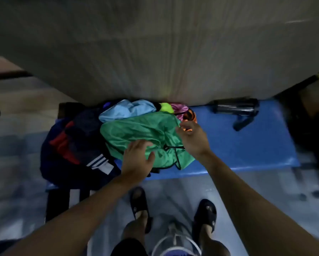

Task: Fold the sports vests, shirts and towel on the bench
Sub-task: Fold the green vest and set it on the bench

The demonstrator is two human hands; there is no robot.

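A heap of clothes lies on the left half of a blue bench [247, 145]. On top is a crumpled green vest [136, 132] with black trim. Behind it sit a light blue garment [125, 109], a neon yellow piece [166, 108] and pink and orange vests [184, 112]. To the left is a dark navy and red garment with white stripes [75, 145]. My left hand [136, 157] rests flat on the green vest's near edge, fingers spread. My right hand [192, 137] hovers at the vest's right edge with loosely curled fingers; the frame is blurred and no grip shows.
A dark bottle [234, 108] and a black object [242, 122] lie at the bench's far right, against the grey wall. The bench's right half is bare blue surface. My feet in black sandals [140, 206] stand on the floor below the bench.
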